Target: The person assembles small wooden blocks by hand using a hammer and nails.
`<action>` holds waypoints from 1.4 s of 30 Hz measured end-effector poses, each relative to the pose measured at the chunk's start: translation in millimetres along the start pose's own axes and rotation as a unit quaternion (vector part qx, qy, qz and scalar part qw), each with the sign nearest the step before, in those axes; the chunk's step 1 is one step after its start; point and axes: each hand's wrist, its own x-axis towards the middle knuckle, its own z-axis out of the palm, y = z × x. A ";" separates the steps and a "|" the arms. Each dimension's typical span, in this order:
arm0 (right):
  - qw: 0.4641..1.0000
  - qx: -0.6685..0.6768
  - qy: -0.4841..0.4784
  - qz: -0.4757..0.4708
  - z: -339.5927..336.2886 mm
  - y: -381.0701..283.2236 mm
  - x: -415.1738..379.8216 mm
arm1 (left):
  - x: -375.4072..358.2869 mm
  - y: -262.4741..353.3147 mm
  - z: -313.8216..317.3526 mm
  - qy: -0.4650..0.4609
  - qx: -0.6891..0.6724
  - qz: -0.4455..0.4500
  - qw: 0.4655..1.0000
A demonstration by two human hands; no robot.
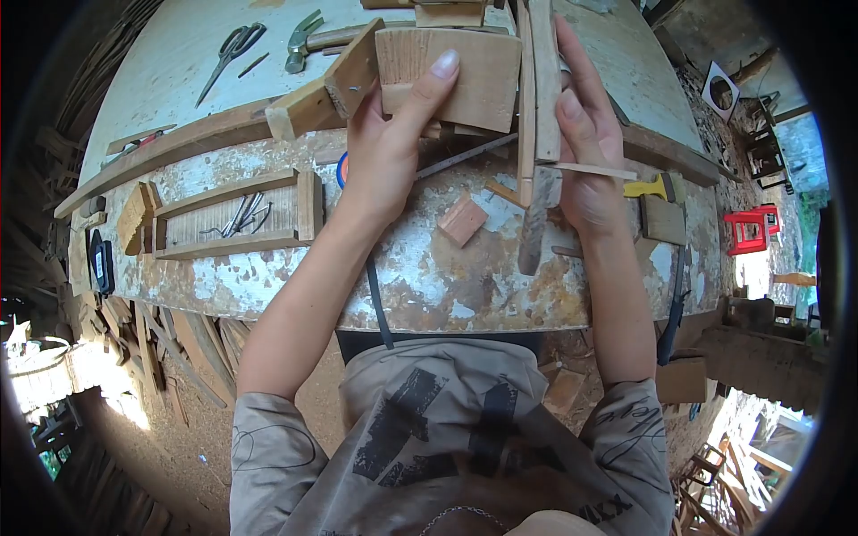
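Note:
My left hand (386, 147) is wrapped round a flat wooden board (478, 80), its thumb pressed on the face and the other fingers hidden behind. An angled wooden piece (353, 71) adjoins the board's left side. Along the right edge of the board stand long upright wooden strips (542, 98), and my right hand (594, 147) grips them from the right with its fingers curled. A thin sliver of wood (590, 170) sticks out across that palm. Below the hands, a small reddish wood block (463, 221) lies on the paint-worn bench.
A long wooden rail (197, 134) crosses the bench. Beyond it lie scissors (234, 49) and a claw hammer (304, 40). At left sits a wooden tray (232, 241) with several nails. A yellow-handled brush (648, 188) is at right; a red stool (751, 230) stands past the bench.

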 end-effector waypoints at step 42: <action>0.999 0.001 -0.052 -0.015 -7.0 4.0 2.1 | -6.3 5.5 3.5 -0.010 0.050 -0.007 0.999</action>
